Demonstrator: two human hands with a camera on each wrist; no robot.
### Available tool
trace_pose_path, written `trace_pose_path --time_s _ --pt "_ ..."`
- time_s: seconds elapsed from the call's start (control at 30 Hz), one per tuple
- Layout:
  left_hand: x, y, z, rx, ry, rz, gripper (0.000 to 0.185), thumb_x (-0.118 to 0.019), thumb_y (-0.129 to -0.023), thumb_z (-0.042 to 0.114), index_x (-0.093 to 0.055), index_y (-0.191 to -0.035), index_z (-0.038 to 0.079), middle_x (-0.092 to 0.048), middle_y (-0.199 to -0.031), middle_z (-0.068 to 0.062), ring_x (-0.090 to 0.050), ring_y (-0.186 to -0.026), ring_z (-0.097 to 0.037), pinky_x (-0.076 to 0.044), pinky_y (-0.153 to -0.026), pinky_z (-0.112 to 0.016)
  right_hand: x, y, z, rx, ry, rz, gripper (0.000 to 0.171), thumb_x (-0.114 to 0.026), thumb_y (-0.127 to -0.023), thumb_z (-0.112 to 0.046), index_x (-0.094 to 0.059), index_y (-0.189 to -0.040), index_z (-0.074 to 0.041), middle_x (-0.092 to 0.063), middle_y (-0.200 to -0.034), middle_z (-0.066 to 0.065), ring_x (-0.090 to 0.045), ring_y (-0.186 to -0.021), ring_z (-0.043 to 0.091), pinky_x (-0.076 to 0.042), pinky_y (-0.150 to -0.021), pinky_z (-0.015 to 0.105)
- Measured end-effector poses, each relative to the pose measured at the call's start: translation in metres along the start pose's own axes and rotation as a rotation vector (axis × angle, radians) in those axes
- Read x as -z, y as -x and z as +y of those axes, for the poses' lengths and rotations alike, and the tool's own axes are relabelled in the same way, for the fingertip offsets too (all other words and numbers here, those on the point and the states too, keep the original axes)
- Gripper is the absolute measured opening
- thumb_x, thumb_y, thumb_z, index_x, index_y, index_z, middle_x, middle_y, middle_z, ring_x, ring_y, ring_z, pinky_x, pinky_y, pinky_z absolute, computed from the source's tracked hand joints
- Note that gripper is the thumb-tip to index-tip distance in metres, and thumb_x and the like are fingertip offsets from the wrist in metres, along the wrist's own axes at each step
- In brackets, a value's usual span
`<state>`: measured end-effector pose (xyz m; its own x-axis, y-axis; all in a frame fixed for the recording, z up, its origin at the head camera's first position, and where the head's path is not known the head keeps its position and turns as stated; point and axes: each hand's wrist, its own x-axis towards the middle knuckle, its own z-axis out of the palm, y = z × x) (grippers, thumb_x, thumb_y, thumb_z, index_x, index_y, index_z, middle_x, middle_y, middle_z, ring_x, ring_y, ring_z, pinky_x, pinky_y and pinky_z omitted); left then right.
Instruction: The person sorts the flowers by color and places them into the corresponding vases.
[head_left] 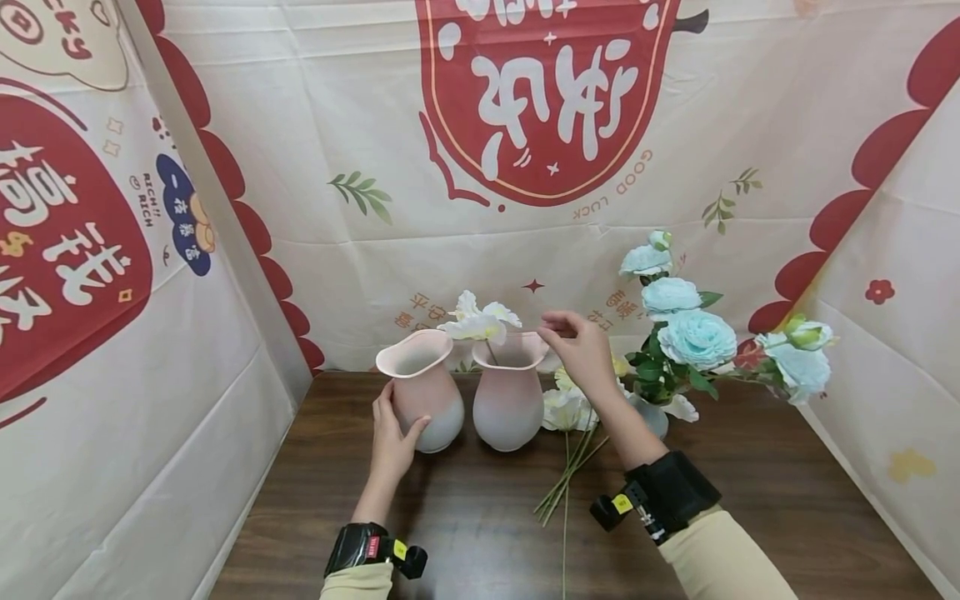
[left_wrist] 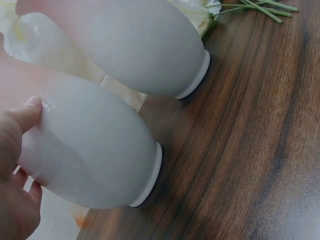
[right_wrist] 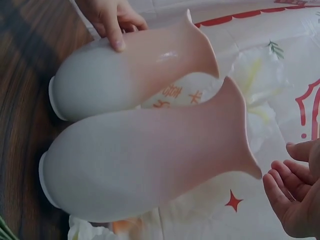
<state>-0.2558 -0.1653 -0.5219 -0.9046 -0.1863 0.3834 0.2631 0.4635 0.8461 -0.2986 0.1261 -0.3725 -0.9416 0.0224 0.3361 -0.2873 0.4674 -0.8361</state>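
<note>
My left hand (head_left: 394, 437) grips the left pink-and-grey vase (head_left: 431, 404) by its side, thumb at the front. In the left wrist view, the thumb (left_wrist: 31, 110) lies against its glaze and its base touches the table. Beside it stands a matching right vase (head_left: 508, 404), with a white flower (head_left: 480, 323) leaning out over the rim between the two. My right hand (head_left: 583, 350) is at the right edge of that rim, its fingers loosely bent. The right wrist view shows this hand (right_wrist: 295, 192) holding nothing, close to the flared lip.
White flowers (head_left: 567, 411) with long green stems (head_left: 566, 483) lie on the dark wooden table (head_left: 480, 533). Pale blue flowers (head_left: 697, 339) stand in a small grey vase (head_left: 651, 417) at the right. A printed cloth (head_left: 322, 275) hangs behind and along both sides.
</note>
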Motion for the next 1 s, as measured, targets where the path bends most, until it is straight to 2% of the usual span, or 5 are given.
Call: trace_pose_path --time_s 0.4,0.7,0.87,1.0 --pt "0.000 0.000 0.001 -0.002 0.003 -0.002 0.086 -0.077 -0.086 0.016 -0.025 -0.152 -0.002 -0.035 -0.146 -0.029 -0.034 -0.141 -0.042 -0.028 -0.117 -0.056 0.009 0.002 0.015 -0.020 0.046 0.032 0.032 -0.068 -0.095 -0.017 -0.067 -0.122 0.000 -0.071 -0.113 0.021 -0.067 -0.106 0.033 -0.055 -0.091 0.047" --pt "0.001 0.001 0.000 -0.021 -0.007 -0.005 0.087 -0.077 -0.086 0.017 -0.024 -0.153 -0.002 -0.034 -0.145 -0.030 -0.035 -0.140 -0.043 -0.030 -0.115 -0.057 0.012 0.011 0.032 -0.039 0.083 0.029 0.031 -0.067 -0.096 -0.017 -0.068 -0.120 0.001 -0.072 -0.111 0.021 -0.068 -0.104 0.033 -0.054 -0.082 0.029" --pt "0.001 0.001 -0.001 -0.024 -0.010 -0.006 0.087 -0.077 -0.086 0.017 -0.024 -0.152 -0.004 -0.034 -0.145 -0.029 -0.035 -0.140 -0.044 -0.030 -0.114 -0.058 0.012 0.016 0.045 -0.046 0.098 0.032 0.029 -0.068 -0.095 -0.015 -0.068 -0.118 0.003 -0.072 -0.109 0.023 -0.069 -0.101 0.035 -0.054 -0.082 0.031" --pt "0.000 0.001 -0.001 -0.010 -0.018 -0.018 0.086 -0.075 -0.088 0.019 -0.022 -0.153 -0.002 -0.033 -0.146 -0.028 -0.034 -0.140 -0.043 -0.030 -0.115 -0.058 0.011 0.022 0.055 -0.077 0.111 0.029 0.030 -0.067 -0.096 -0.017 -0.068 -0.118 0.003 -0.072 -0.110 0.023 -0.069 -0.101 0.034 -0.053 -0.080 0.026"
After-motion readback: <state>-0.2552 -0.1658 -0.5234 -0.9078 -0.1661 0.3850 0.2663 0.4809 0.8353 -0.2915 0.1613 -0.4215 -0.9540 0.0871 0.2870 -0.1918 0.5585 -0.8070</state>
